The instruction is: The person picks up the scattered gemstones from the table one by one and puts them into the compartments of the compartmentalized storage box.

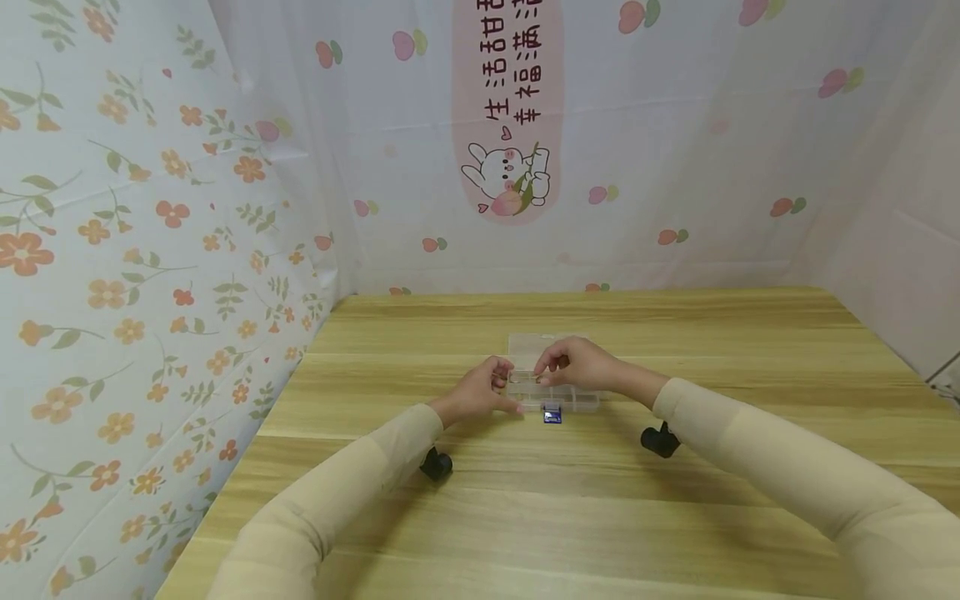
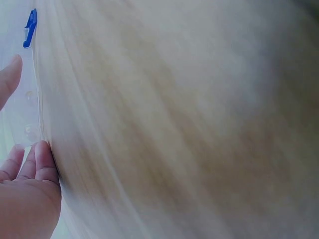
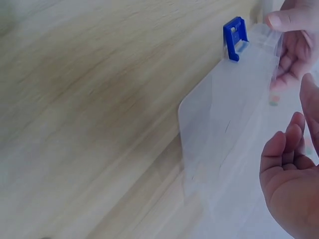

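Observation:
A clear plastic compartment box (image 1: 585, 402) lies on the wooden table, its lid (image 1: 525, 346) tipped back behind it. A blue latch (image 1: 552, 414) stands out from its front edge. My left hand (image 1: 480, 390) grips the box's left end, thumb at the front and fingers round the far corner. Over the compartments, my right hand (image 1: 577, 364) has thumb and index fingertips pinched together around a tiny brownish thing; I cannot tell what it is. Small round shapes show inside the box (image 2: 20, 117) in the left wrist view, next to the left fingertips (image 2: 45, 154).
Wood-grain table (image 1: 480, 517) spreads around the box on all sides. Black wrist devices (image 1: 437, 464) hang under both sleeves. A flowered curtain (image 1: 112, 292) closes off the left side, and a printed white curtain (image 1: 675, 167) hangs behind the table.

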The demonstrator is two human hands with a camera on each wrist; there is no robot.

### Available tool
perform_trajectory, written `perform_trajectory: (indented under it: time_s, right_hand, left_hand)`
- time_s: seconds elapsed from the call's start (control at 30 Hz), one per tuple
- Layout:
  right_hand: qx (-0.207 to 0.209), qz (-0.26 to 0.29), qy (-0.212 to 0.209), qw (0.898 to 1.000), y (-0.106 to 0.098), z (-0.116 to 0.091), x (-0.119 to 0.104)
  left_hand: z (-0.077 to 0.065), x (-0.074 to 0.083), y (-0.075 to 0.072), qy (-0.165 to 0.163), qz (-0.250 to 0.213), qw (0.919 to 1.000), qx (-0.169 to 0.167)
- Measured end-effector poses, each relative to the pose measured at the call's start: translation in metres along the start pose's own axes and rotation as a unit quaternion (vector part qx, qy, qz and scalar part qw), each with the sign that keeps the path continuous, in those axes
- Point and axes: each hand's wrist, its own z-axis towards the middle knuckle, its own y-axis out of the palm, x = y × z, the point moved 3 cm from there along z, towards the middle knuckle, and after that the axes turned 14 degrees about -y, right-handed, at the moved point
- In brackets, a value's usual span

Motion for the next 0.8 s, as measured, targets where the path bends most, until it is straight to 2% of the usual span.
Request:
perform_trajectory:
  time_s: [0.37, 0.8]
  right_hand:
    - [0.009, 0.043, 0.013, 0.999, -0.013, -0.023, 0.006]
    - [0.02, 0.067, 0.024, 0.997, -0.033, -0.058, 0.018]
  left_hand:
    - [0.001, 0.001, 0.001, -0.003, 0.0, 1.0, 0.004]
    - [0.002, -0.001, 0.002, -0.004, -0.009, 1.0, 0.002]
